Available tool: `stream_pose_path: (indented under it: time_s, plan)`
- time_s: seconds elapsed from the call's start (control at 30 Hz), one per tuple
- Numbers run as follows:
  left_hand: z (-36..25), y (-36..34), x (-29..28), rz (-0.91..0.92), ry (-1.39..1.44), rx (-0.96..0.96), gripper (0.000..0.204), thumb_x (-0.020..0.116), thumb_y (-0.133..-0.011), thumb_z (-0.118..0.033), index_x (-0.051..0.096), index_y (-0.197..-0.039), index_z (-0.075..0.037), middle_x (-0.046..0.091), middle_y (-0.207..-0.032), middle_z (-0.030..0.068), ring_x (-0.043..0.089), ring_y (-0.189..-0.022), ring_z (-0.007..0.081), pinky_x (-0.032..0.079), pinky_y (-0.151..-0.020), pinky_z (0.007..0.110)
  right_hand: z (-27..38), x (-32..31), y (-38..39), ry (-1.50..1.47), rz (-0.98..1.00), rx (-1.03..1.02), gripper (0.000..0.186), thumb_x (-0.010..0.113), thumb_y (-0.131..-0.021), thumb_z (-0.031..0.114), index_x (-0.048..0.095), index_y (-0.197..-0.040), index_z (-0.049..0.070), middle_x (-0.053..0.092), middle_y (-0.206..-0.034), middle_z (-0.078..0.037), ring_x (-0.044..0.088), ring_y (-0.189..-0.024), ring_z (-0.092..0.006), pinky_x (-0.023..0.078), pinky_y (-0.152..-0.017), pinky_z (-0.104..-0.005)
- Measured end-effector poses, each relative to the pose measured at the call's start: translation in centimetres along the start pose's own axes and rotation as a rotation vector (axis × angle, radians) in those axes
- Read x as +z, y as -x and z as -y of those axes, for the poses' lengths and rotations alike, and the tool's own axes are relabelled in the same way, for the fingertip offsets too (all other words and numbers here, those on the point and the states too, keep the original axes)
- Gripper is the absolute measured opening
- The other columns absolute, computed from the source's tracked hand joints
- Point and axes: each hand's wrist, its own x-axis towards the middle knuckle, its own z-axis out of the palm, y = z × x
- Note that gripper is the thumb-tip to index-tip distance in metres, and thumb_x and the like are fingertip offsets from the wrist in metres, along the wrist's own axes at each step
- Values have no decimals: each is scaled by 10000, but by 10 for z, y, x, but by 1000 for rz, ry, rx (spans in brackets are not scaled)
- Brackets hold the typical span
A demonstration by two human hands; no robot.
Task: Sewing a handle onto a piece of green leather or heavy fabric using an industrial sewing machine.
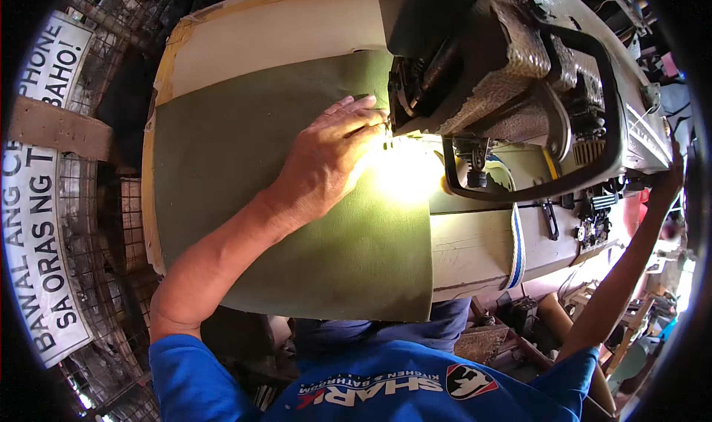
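A dark green sheet of cloth or vinyl lies over the left part of the table and hangs slightly past its near edge. My left hand rests palm down on it, fingers stretched toward the needle area of a dark sewing machine. A bright lamp glow washes out the sheet beside those fingertips. My right arm reaches far to the right, where my right hand is at the machine's right end; its fingers are mostly hidden, so its grip is unclear.
A black curved bar juts from the machine. A blue-and-white striped strap hangs over the table's front edge. Small metal parts sit on the right. Wire mesh with a white sign stands at left. Clutter fills the lower right.
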Motion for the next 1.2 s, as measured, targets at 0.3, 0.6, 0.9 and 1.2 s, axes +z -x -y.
stream_pose_path:
  time_s: [0.3,0.6,0.9,1.2]
  plan:
    - [0,-1,0,1,14,10,281,624,-778,-2,639,-1055,42,637,-1171,193,570,-1203,350,433,-1079,462,-36,-15,24,970,-203,-419,407,412,-1028,229,476,-1375,25,587,-1007,-155,620,-859,-240,533,-719,-367]
    - [5,-3,2,15,64,-21,282,605,-798,22,621,-1078,57,642,-1147,188,571,-1198,367,428,-1082,469,6,66,76,360,-442,-127,563,435,-999,492,626,-1123,-23,685,-1043,-166,633,-924,-262,496,-806,-426]
    - [9,-7,6,-13,104,26,234,618,-803,22,627,-1035,54,654,-1116,185,583,-1176,372,445,-1068,463,-6,23,68,580,-341,-165,361,485,-998,245,546,-1290,41,660,-1102,-193,642,-962,-325,512,-825,-446]
    - [18,-9,0,-1,147,118,223,625,-794,38,637,-1015,55,658,-1113,193,582,-1180,373,444,-1068,462,-27,-59,-28,245,212,-290,421,367,-1035,180,483,-1399,2,558,-1359,-163,558,-1218,-236,427,-1034,-351]
